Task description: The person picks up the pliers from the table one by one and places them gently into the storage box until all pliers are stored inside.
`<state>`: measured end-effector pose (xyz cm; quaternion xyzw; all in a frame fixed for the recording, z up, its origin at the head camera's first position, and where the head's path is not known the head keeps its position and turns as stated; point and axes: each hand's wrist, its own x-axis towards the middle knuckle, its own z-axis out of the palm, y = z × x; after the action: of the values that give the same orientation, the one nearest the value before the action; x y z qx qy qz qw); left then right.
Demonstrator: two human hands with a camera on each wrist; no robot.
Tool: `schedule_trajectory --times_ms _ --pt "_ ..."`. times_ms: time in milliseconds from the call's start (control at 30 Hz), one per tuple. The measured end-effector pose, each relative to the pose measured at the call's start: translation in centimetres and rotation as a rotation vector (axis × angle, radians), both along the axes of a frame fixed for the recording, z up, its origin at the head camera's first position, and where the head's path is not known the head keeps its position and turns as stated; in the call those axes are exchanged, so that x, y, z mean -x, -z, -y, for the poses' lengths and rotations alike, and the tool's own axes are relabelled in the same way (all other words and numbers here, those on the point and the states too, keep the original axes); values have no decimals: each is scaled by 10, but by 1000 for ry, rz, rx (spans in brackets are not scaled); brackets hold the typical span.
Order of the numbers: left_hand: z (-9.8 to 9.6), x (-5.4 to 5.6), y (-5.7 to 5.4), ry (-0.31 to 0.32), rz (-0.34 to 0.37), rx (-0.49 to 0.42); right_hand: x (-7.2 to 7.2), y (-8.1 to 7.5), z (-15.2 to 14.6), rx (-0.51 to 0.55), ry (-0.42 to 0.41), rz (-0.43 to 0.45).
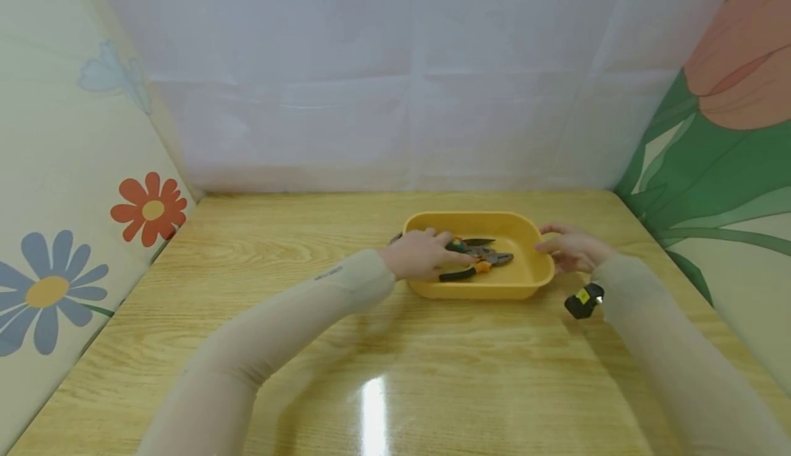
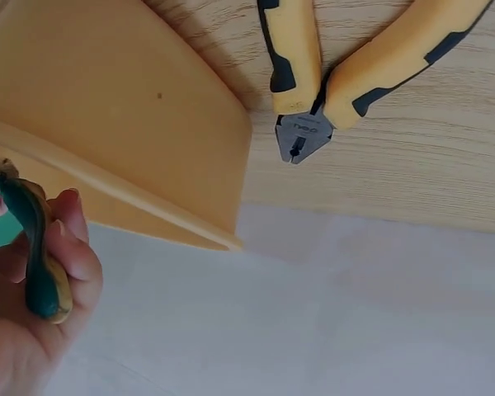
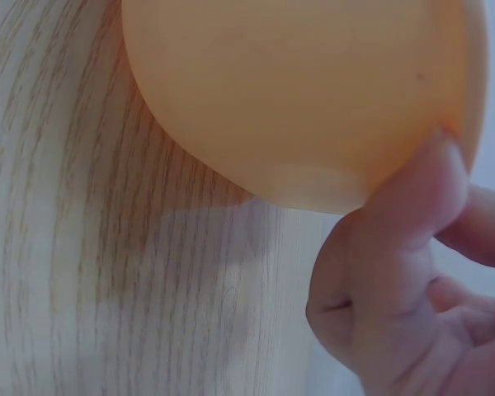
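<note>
Over the left end of a yellow plastic tub (image 1: 472,291), my left hand (image 1: 420,253) reaches in past the rim. In the left wrist view its fingers curl round a green-and-yellow handle (image 2: 40,247) of a pair of pliers, whose dark pointed jaws show inside the tub. Pliers with orange-and-black handles (image 1: 476,270) lie on the tub floor just beside that hand. My right hand (image 1: 575,248) grips the tub's right end, thumb (image 3: 421,181) against the outer wall and a finger at the rim.
Another pair of pliers, with yellow-and-black handles (image 2: 297,58), lies on the wooden table (image 1: 296,236) outside the tub's left end. A small black-and-yellow device (image 1: 583,301) sits at my right wrist. A white sheet (image 1: 395,99) hangs behind, and floral panels flank both sides.
</note>
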<state>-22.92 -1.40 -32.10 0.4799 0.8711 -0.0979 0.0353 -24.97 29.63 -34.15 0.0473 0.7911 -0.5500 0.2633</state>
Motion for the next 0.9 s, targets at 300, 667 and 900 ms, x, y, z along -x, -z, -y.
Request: schedule_trajectory --times_ms 300,667,900 --pt "-12 7 4 8 31 55 0 -1 1 -2 6 3" --pt "-23 18 22 51 -10 79 -4 -5 4 -17 2 2" --pt "-26 16 24 40 23 56 -2 -3 3 -16 2 6"
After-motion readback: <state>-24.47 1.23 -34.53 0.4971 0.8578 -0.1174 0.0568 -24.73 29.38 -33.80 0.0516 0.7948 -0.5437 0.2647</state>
